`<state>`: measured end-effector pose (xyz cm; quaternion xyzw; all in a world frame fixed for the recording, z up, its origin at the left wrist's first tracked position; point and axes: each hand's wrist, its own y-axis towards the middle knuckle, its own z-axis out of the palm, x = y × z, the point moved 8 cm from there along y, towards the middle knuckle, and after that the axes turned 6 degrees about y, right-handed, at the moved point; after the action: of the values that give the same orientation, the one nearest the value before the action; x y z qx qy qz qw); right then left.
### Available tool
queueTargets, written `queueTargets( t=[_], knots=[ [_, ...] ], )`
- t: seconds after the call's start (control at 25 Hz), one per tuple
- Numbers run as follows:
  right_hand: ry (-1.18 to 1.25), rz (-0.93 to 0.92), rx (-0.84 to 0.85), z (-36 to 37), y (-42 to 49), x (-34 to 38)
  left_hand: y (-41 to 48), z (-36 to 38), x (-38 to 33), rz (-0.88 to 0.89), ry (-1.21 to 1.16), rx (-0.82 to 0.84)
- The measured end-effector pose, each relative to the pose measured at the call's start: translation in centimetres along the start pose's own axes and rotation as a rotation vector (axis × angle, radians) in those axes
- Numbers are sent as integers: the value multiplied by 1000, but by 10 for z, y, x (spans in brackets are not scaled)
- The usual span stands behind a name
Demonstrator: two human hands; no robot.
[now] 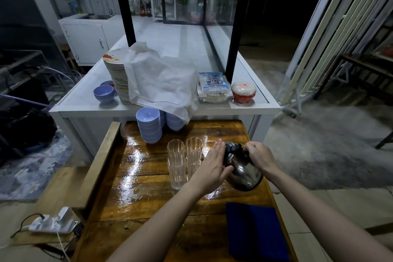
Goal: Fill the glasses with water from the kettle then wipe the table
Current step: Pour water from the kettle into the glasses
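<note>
A shiny steel kettle (244, 174) with a black lid stands on the glossy wooden table (148, 204). My right hand (258, 155) grips its black handle at the top. My left hand (212, 166) lies flat against the kettle's left side, fingers together. Several tall clear glasses (176, 164) stand in a cluster just left of the kettle, partly behind my left hand; they look empty. A folded dark blue cloth (255, 229) lies on the table's near right corner.
Stacks of lilac bowls (148, 125) stand at the table's far end. Behind it a white counter (244, 109) carries a plate stack under a white cloth (163, 83), bags and a black-framed glass case (180, 6). A power strip (53, 223) lies on the left bench.
</note>
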<state>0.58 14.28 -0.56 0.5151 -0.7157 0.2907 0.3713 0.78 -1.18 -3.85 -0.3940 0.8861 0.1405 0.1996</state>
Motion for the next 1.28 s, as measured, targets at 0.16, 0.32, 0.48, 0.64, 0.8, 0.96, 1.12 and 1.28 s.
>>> queueTargets(
  t=[0.16,0.32,0.48,0.64,0.8,0.96,1.12,1.28],
  knots=[
    [-27,-24,22,-1,1,7,1,1,0,-6,-30,3],
    [-46,-41,8,-3,3,10,1,0,-1,-22,-43,-2],
    [-37,-44,1,-4,4,7,2,-1,-3,-21,-37,-1],
    [-41,-51,-8,-5,5,5,0,-1,-4,-27,-49,-2],
    [-64,-73,-11,-5,7,8,0,-3,-4,-36,-54,-5],
    [-102,-88,-16,-5,9,12,0,-4,-5,-41,-54,-16],
    [-113,-102,-18,-6,10,14,0,-5,-6,-50,-68,-31],
    [-109,-113,-27,-8,10,15,2,-4,-8,-49,-85,-44]
  ],
)
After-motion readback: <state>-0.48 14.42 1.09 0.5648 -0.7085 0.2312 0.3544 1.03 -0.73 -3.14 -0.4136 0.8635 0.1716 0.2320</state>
